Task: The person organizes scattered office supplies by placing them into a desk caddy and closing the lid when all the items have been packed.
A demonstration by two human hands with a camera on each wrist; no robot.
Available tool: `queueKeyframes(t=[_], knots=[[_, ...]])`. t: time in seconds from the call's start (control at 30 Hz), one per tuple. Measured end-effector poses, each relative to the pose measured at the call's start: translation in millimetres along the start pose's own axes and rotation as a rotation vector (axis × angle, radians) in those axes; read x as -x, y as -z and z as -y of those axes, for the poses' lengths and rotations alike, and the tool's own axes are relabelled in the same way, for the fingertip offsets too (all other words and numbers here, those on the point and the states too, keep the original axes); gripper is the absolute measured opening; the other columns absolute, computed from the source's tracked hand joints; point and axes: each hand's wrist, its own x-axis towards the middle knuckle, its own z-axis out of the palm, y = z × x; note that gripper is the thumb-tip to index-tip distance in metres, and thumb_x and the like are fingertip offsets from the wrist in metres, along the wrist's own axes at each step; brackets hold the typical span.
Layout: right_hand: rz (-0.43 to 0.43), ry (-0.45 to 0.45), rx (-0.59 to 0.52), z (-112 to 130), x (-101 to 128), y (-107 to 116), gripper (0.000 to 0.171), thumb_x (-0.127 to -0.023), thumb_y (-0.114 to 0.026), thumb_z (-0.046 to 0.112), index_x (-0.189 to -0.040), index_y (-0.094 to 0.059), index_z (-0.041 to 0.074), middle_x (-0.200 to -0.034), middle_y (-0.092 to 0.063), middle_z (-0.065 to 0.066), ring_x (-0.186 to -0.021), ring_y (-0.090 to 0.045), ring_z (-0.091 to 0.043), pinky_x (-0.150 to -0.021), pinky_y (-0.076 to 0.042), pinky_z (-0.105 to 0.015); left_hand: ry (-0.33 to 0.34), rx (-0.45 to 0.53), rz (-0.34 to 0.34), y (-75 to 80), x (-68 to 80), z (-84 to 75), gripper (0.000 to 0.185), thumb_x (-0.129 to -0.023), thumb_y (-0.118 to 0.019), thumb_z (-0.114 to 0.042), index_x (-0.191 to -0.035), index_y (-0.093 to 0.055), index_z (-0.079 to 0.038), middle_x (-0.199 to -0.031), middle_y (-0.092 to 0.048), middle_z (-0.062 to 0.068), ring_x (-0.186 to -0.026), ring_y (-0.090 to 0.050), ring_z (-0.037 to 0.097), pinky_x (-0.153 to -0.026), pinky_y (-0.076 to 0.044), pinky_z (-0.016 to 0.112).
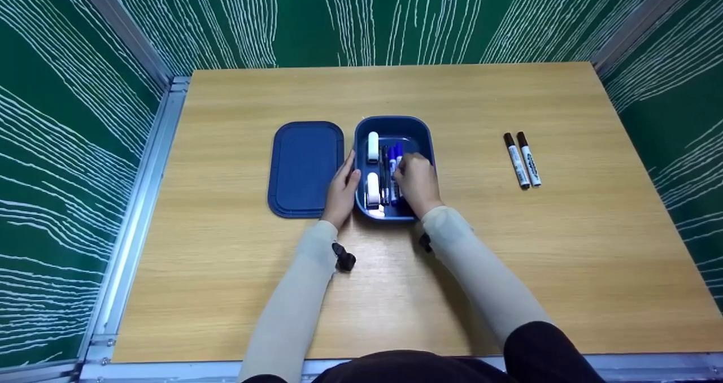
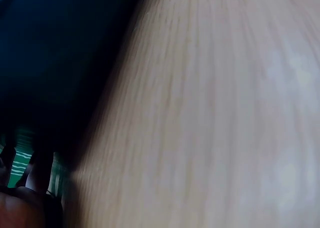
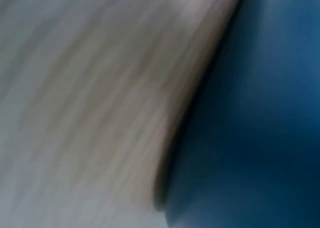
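Observation:
A dark blue box (image 1: 393, 122) stands uncovered on the wooden table. Inside, two white blocky items (image 1: 373, 147) lie along its left side, one behind the other. Beside them are thin black pens (image 1: 384, 174) and two blue-capped markers (image 1: 393, 171). My right hand (image 1: 419, 184) reaches into the box over its right wall, with curled fingers pinching the right-hand blue marker; the fingertips are partly hidden. My left hand (image 1: 342, 194) rests along the outside of the left wall, its fingers straight. Both wrist views show mostly table and the blue box wall (image 3: 260, 118), blurred.
The flat blue lid (image 1: 305, 168) lies just left of the box, close by my left hand. Two white markers (image 1: 516, 161) with dark caps lie side by side on the right of the table (image 1: 254, 292). Green, white-streaked walls (image 1: 299, 21) enclose the far edge and sides.

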Motion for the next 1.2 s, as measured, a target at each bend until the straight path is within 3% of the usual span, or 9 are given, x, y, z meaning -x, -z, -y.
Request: queueKeyframes(t=[1.2], knots=[[0.082, -0.006, -0.001, -2.0, -1.6, -1.3, 0.008, -0.090, -0.064, 0.003, -0.085, -0.067, -0.002, -0.088, -0.065, -0.017, -0.083, -0.065, -0.033, -0.071, -0.056, -0.044, 0.002, 0.014, 0.003, -0.2, -0.1, -0.9, 0.051, -0.106, -0.045, -0.022, -0.155, -0.032, -0.023, -0.161, -0.030, 0.002, -0.149, -0.024, 0.022, -0.122, -0.019, 0.037]])
